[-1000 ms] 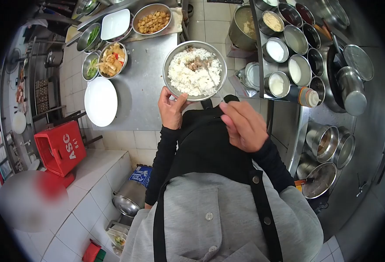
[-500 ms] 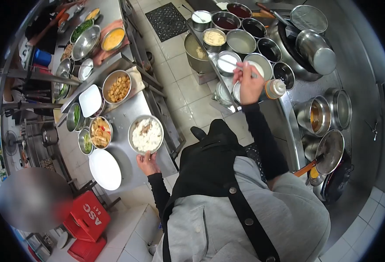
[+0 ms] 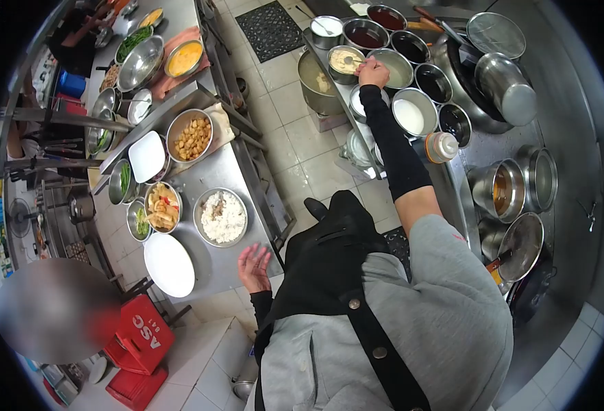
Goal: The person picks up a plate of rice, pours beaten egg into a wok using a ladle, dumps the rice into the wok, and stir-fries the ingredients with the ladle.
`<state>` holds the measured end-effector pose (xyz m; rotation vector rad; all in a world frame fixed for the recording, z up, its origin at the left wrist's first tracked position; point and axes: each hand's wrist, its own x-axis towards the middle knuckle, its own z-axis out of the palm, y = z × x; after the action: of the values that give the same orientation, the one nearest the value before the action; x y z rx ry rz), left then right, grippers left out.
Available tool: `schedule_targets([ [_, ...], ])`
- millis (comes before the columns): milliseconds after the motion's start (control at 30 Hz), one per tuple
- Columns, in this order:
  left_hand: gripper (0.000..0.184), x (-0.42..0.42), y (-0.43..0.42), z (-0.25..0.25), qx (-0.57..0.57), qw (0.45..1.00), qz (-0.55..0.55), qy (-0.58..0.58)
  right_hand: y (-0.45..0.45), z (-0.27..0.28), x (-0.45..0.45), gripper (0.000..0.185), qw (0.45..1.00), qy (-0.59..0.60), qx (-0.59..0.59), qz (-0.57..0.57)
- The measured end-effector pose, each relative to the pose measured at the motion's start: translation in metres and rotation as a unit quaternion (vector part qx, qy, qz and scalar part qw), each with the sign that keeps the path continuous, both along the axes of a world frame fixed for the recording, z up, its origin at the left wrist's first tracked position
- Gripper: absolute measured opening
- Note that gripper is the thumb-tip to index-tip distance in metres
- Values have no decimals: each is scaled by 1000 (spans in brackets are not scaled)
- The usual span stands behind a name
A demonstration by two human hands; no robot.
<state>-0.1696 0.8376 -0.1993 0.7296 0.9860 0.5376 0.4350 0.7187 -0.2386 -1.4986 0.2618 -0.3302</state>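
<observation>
My right hand (image 3: pixel 373 72) is closed on a metal spoon (image 3: pixel 352 62), mostly hidden by the fingers, at a small steel pot of pale yellow minced food (image 3: pixel 343 57). My right forearm partly covers a container of white seasoning (image 3: pixel 358 100). On the left counter, a steel bowl of white rice (image 3: pixel 222 217) has some brown bits on top. Below and right of that bowl, my left hand (image 3: pixel 254 268) is open, fingers apart, touching nothing.
Beside the rice are a white oval plate (image 3: pixel 169 266), a bowl of browned cubes (image 3: pixel 190 136) and a bowl of sliced food (image 3: pixel 163 207). Dark sauce pots (image 3: pixel 433 83), a squeeze bottle (image 3: pixel 441 147) and a wok (image 3: pixel 463 96) crowd the right side. Red crates (image 3: pixel 139 335) stand lower left.
My right hand has moved up and left with the spoon, from above the white containers to the yellow minced food. My left hand has let go of the rice bowl and drawn back.
</observation>
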Motion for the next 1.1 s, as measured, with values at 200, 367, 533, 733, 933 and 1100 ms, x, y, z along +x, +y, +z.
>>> schedule_targets([
  [200, 41, 3, -4, 0, 0, 999, -54, 2, 9, 0, 11, 29, 999, 39, 26, 4],
  [367, 40, 11, 0, 5, 8, 998, -64, -6, -6, 10, -3, 32, 987, 35, 158, -9],
  [533, 38, 14, -2, 4, 5, 998, -67, -5, -33, 24, -37, 31, 968, 26, 248, 13],
  [733, 39, 22, -3, 4, 1, 995, -97, -4, -21, 9, -20, 31, 992, 9, 119, 33],
  [933, 38, 21, -2, 9, 7, 994, -113, -1, 4, -1, 6, 30, 999, 27, 2, -37],
  [1100, 39, 15, -7, 9, 10, 996, -94, 3, -8, -4, 2, 30, 984, 10, 179, -24],
])
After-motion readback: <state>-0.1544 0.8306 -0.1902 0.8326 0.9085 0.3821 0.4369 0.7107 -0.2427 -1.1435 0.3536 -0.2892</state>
